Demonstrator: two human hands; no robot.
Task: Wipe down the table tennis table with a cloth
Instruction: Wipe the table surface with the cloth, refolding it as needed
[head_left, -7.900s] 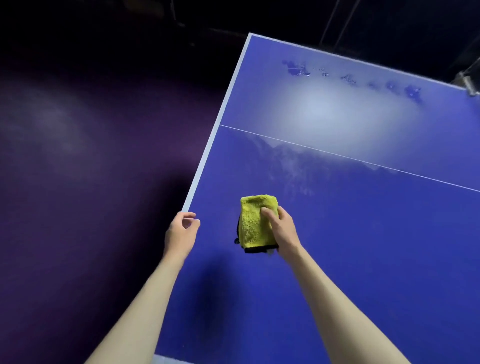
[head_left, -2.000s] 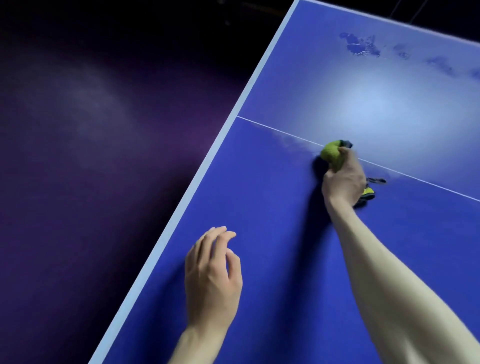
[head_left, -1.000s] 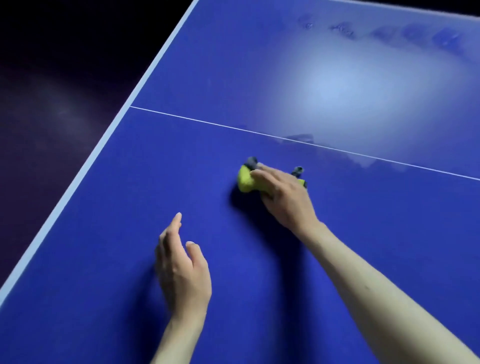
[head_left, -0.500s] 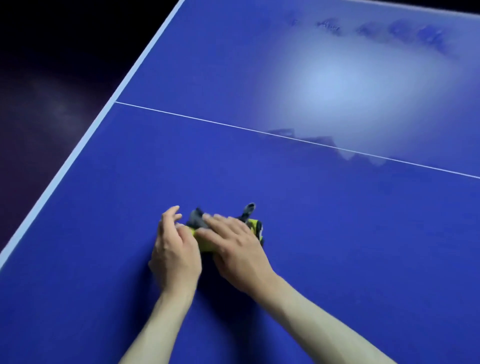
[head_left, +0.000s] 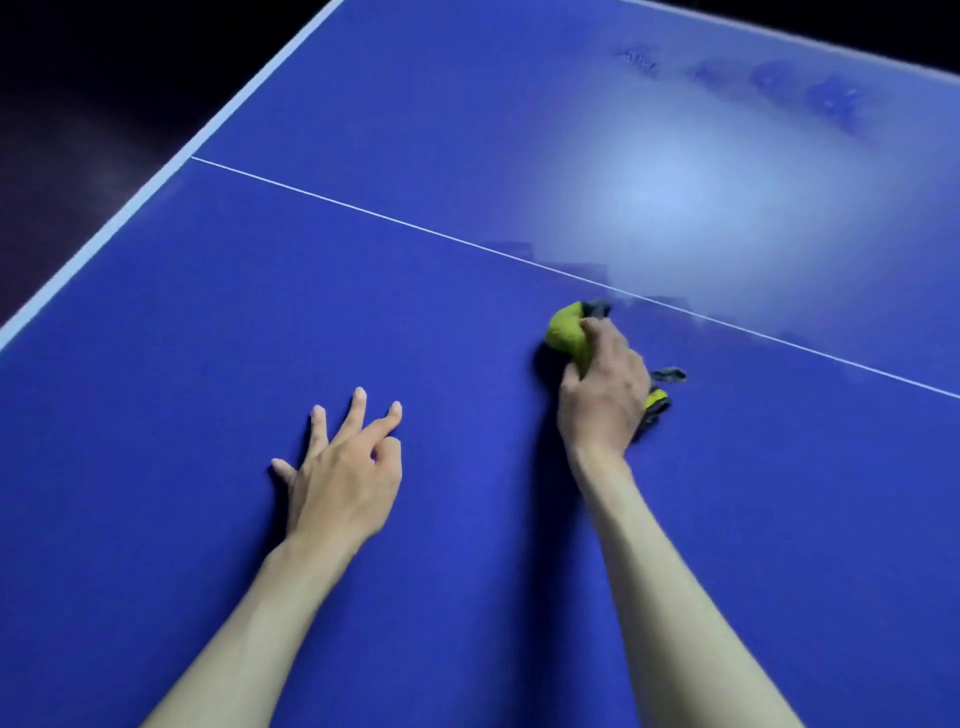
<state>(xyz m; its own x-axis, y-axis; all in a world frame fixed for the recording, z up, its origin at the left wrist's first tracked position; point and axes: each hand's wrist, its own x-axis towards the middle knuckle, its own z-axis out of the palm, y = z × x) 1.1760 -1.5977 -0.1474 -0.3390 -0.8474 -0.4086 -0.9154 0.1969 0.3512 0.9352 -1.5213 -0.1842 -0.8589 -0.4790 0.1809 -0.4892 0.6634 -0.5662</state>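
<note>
Half a second ago both hands met over the cloth near the table's near edge; now they are well apart on the blue table tennis table (head_left: 218, 322). The right hand (head_left: 605, 397) has carried the bunched yellow cloth (head_left: 567, 332) up to just beside the white centre line (head_left: 363, 210), fingers curled round it, pressing it down. The left hand (head_left: 340, 470) lies flat, fingers spread, holding nothing.

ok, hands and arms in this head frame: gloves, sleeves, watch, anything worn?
Nothing worn that shows. The left hand and right hand are bare, without gloves, and no rings or watch are visible. Both forearms are uncovered down to the bottom edge of the frame, with no sleeve cuff, strap or marking in view.
</note>
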